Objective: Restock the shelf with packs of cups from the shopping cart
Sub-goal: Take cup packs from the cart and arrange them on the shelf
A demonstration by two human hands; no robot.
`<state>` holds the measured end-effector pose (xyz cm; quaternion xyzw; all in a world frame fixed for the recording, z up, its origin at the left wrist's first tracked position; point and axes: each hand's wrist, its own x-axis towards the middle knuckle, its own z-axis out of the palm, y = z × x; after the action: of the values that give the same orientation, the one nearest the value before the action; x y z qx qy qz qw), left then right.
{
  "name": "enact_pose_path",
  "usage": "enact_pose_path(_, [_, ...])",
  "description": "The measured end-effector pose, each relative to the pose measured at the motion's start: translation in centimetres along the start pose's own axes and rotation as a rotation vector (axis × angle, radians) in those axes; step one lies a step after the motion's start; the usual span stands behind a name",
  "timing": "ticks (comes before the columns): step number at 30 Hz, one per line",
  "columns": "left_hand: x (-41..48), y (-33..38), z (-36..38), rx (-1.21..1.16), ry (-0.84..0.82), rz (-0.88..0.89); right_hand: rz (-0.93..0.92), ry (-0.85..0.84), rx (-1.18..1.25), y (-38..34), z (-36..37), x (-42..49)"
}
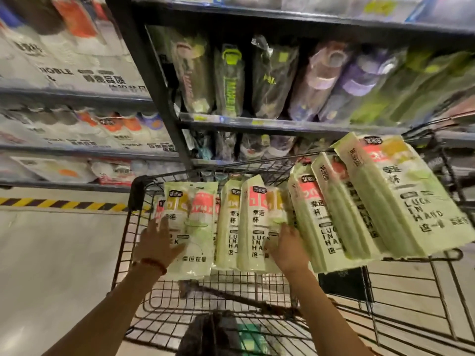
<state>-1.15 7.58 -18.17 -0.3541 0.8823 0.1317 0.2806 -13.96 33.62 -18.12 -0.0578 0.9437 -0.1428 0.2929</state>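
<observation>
**Step in hand (est.):** taking packs of cups out of the shopping cart (122, 253) for the shelf.

**Location:** The packs are standing on end along the cart's far wall, from 11 to 2 o'clock. The 2 o'clock group (385, 201) is tilting outward over the rim.

**Hands:**
- L hand (156, 244) is lying flat with fingers spread on the front of the leftmost pack (199, 227) at 11 o'clock.
- R hand (289, 250) is reaching at the right edge of the middle pack (253, 227) at 12 o'clock. Its fingertips are hidden, so grip type: cannot tell.

**Procedure (rec.):**
1. Wrap each hand round a pack's mid-length, not the film ends, as the film is prob. slippery.
2. Lift straight up, clear of the wire wall.
3. Avoid nudging the tilted group, which may slide off.
4. Swing toward the shelf (77, 151) at 10 o'clock, where similar packs are sitting. The 12 o'clock rack is holding bagged bottles (228, 83), so it is prob. not the target.
</observation>
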Motion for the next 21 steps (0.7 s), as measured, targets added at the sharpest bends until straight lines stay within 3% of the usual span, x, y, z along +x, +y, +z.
enact_pose_path(5, [3.4, -1.4, 3.0, -0.401, -0.061, -0.061, 0.153, -0.090, 0.273, 0.6, 1.3, 2.8])
enact_pose_path(9, [3.4, -1.0, 3.3, -0.671, 0.000, -0.175, 0.240, -0.085, 0.433, 0.2, 1.8, 2.8])
enact_pose_path(15, [3.5, -1.7, 4.2, -0.651, -0.105, -0.229, 0.323, -0.092, 0.437, -0.7, 1.6, 2.3])
enact_pose_path(21, [3.5, -2.1, 4.9, -0.997, -0.089, -0.251, 0.401, -0.112, 0.723, -0.4, 1.9, 2.6])
